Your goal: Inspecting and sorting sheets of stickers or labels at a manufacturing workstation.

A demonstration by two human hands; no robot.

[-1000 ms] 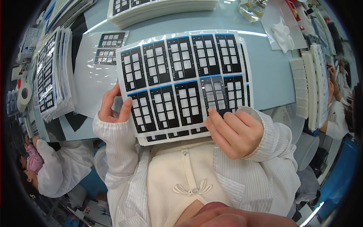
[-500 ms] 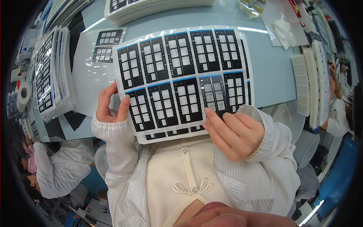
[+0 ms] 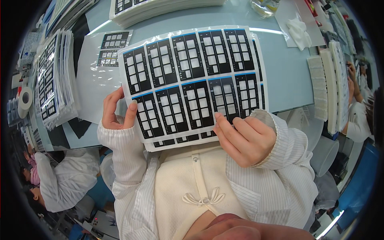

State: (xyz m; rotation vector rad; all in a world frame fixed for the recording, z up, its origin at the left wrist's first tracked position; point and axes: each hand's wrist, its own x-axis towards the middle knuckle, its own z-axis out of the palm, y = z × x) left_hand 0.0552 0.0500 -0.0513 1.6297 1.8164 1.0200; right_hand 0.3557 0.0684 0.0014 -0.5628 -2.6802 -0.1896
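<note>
A white sheet (image 3: 180, 85) with two rows of black panel labels, each blue-edged and full of pale windows, lies tilted over another similar sheet (image 3: 165, 143). My left hand (image 3: 117, 110) grips its left edge, thumb on top and fingers beneath. My right hand (image 3: 247, 140) is closed at the sheet's lower right, fingers bent, with fingertips touching the lower end of one label (image 3: 223, 96). That label's windows look greyer than its neighbours'. Whatever sits between those fingertips is hidden.
A thick stack of sheets (image 3: 168, 10) stands at the far edge, and another stack (image 3: 56, 80) at the left. Loose labels (image 3: 114, 48) lie on a clear film. A glass jar (image 3: 265, 7), a crumpled white cloth (image 3: 299, 34) and foam-like strips (image 3: 318, 88) are at right.
The label under my right fingertips has gone from a grey sheen to darker black. My right hand has shifted slightly left and up; my left hand keeps its grip.
</note>
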